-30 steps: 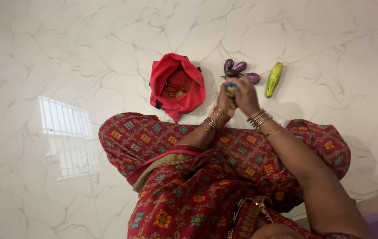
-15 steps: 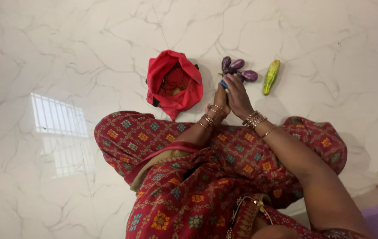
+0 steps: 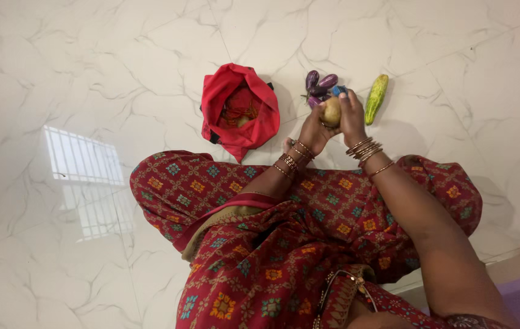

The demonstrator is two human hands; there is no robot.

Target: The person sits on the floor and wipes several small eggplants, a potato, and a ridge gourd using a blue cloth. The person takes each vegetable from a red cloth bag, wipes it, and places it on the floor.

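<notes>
Head view, left to right: red cloth bag (image 3: 240, 109) lies open on the white marble floor (image 3: 89, 73). Left hand (image 3: 313, 130) and right hand (image 3: 352, 116) both have fingers closed around a potato (image 3: 332, 112), held above the floor; a blue peeler (image 3: 338, 91) sits at the right fingertips. Small purple brinjals (image 3: 319, 84) lie just behind, a green cucumber (image 3: 377, 99) rightmost.

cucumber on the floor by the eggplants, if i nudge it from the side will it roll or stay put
The cucumber looks long and round-bodied on smooth glossy marble floor, so a sideways nudge would probably roll it. It seems slightly curved, so it may veer or wobble rather than roll straight. It lies apart from the small purple eggplants, so nothing nearby would stop it at once.
</notes>
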